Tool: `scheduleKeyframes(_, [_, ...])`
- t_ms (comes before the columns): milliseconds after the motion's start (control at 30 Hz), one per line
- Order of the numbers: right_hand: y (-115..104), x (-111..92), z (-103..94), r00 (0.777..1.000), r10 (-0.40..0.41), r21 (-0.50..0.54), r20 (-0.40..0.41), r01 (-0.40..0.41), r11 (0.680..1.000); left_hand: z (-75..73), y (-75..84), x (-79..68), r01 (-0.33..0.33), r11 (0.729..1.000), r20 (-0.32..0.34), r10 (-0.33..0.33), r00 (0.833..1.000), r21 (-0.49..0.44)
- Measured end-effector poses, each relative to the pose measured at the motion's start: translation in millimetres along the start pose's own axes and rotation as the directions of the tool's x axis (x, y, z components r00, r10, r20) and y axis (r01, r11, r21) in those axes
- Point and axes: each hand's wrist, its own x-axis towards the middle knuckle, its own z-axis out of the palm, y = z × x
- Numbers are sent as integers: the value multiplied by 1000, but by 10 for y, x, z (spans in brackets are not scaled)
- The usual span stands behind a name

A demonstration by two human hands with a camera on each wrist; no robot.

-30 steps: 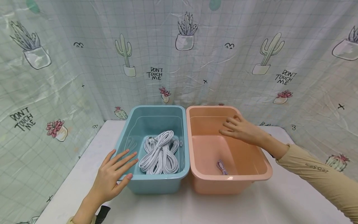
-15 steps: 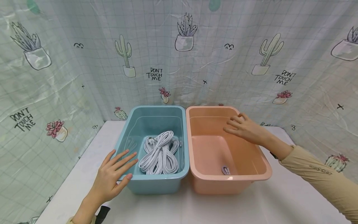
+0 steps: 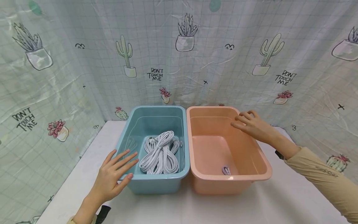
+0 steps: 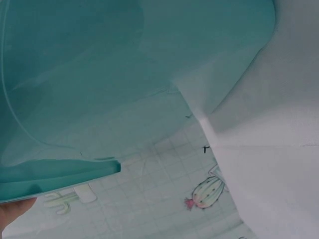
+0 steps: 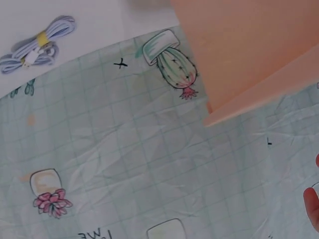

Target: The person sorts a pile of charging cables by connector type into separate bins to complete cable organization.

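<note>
My left hand (image 3: 110,175) lies with spread, straight fingers over the near left rim of the blue bin (image 3: 156,185). Inside that bin are several bundled white cables (image 3: 160,157). A small coiled cable (image 3: 226,170) rests on the floor of the orange bin (image 3: 216,186), partly hidden by the near rim. Over the orange bin's far right rim hovers my right hand (image 3: 254,128), fingers loosely bent and holding nothing. In the left wrist view, a finger (image 4: 15,211) shows beside the blue bin's rim.
Tied cables (image 5: 37,45) with yellow bands lie on the white table (image 5: 99,25) outside the orange bin, in the right wrist view. A curtain (image 3: 179,62) printed with cacti surrounds the table. The two bins stand side by side.
The small cable dropped onto the orange bin's floor, slightly right of where it showed at first. My right hand has drifted right toward that bin's outer rim; my left hand stayed put.
</note>
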Motion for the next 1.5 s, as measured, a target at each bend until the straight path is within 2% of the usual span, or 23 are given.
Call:
scheduleKeyframes(433, [177, -227, 34, 992, 117, -29, 45, -116, 993, 10, -3, 1, -12, 1000, -29, 12, 1000, -7])
scheduleKeyframes(767, [323, -423, 151, 984, 176, 7, -24, -176, 984, 17, -14, -1, -12, 1000, -43, 12, 999, -6])
scheduleKeyframes(1067, [448, -641, 297, 964, 260, -12, -48, -261, 965, 16, -11, -4, -12, 1000, -31, 12, 999, -1])
scheduleKeyframes(1200, [494, -745, 377, 948, 311, -13, -60, -312, 950, 20, -17, -6, -14, 1000, -43, 14, 999, -3])
scheduleKeyframes(1300, [515, -833, 433, 933, 360, -6, -27, -360, 933, 23, -17, -8, -14, 1000, -44, 14, 999, -6])
scheduleKeyframes(1400, [517, -919, 493, 904, 425, -17, 48, -425, 905, 27, -16, -7, -13, 1000, -47, 13, 999, -4])
scheduleKeyframes(1500, [513, -1007, 577, 865, 489, -55, 116, -486, 872, 33, -17, -5, -14, 1000, -54, 13, 998, -3])
